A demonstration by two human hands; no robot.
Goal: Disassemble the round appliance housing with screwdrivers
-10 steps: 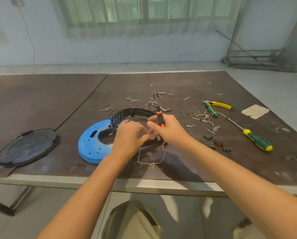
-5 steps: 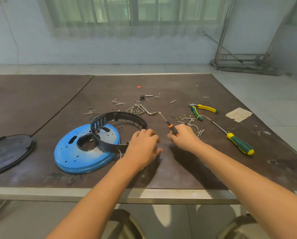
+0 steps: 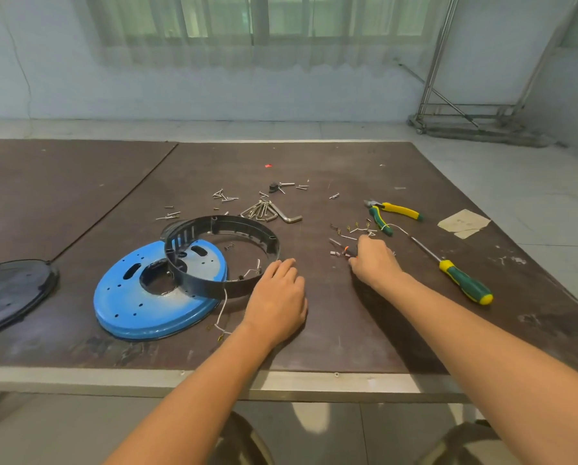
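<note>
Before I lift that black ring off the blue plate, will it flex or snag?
Probably light, slightly flexible: the black ring is a thin, slotted wall. The white wire at its front may drag along. Propped on the blue plate, it could slide.

Both my hands are bare: the left hand and the right hand show plain uncovered fingers and wrists. The nails on the left fingertips look trimmed short, though they are small in view. My left forearm and right forearm are bare too, slim and smooth, uncovered right to the near edge of the view. Below the near rim of the dark brown worktop my knees show in olive-khaki trousers. The cloth over the right knee looks darker.
</note>
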